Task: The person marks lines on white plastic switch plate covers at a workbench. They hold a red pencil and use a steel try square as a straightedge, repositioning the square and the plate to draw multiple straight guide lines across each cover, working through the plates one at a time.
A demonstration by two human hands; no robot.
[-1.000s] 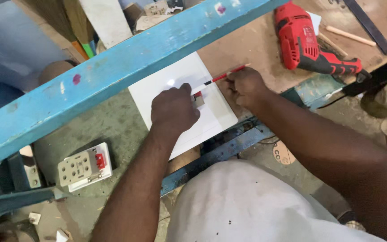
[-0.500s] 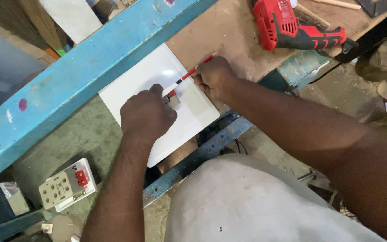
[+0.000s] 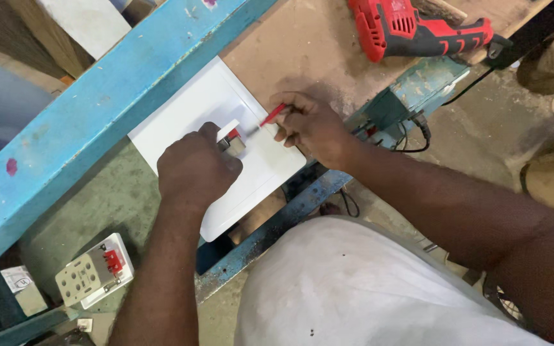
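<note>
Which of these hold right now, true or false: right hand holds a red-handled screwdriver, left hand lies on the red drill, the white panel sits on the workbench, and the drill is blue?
1. The right hand holds a red-handled screwdriver. True.
2. The left hand lies on the power drill. False: it pins a small part on the white panel.
3. The panel sits on the workbench. True.
4. The drill is blue. False: it is red and black.
</note>
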